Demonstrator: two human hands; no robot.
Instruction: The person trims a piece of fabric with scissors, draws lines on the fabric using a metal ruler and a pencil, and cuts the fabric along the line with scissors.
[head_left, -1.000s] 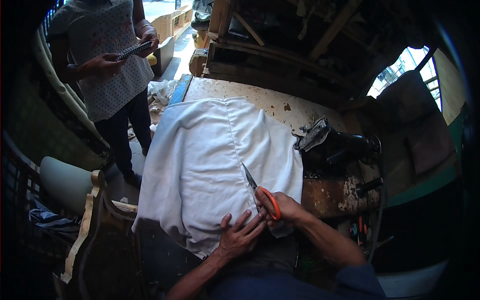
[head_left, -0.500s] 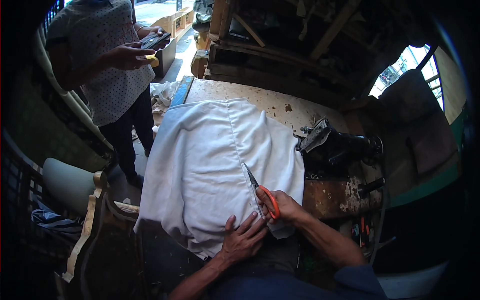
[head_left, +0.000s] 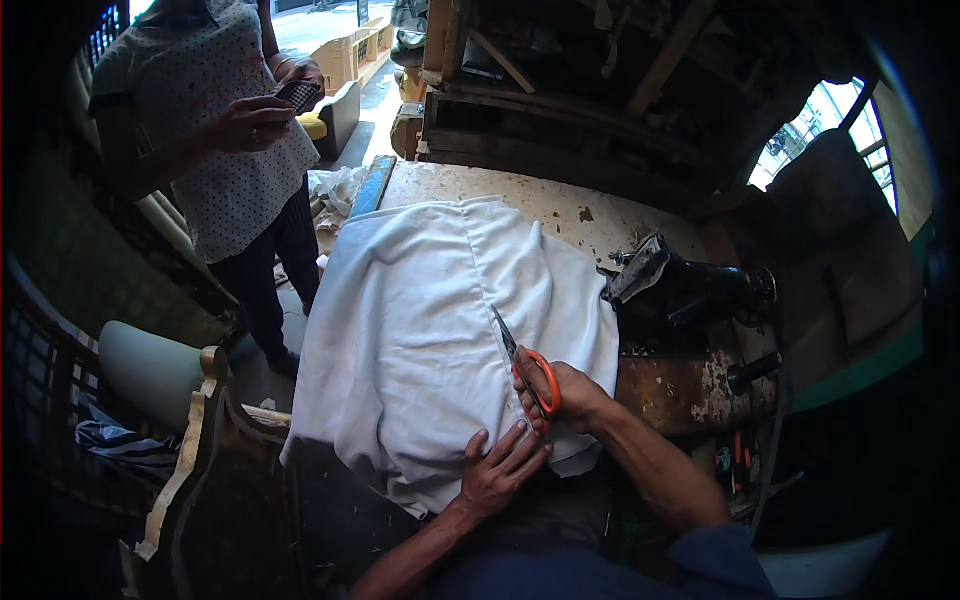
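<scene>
A large white cloth (head_left: 420, 330) with a seam down its middle lies over the worktable and hangs past the front edge. My right hand (head_left: 560, 395) is wrapped round the orange handles of a pair of scissors (head_left: 508, 340). Their dark blades point up and left along the seam, and whether they are parted is hard to tell. Just below and to the left, my left hand (head_left: 500, 472) lies on the cloth near its lower edge with fingers spread.
A black sewing machine (head_left: 700, 285) stands on the worktable (head_left: 540, 195) at the right. At the upper left stands a person (head_left: 240, 160) with a checkered object in the hands. A carved wooden frame (head_left: 185, 460) is at the lower left.
The right hand and scissors have moved slightly up the seam, away from my left hand. The standing person's hands and checkered object have shifted. The whole view has moved a little.
</scene>
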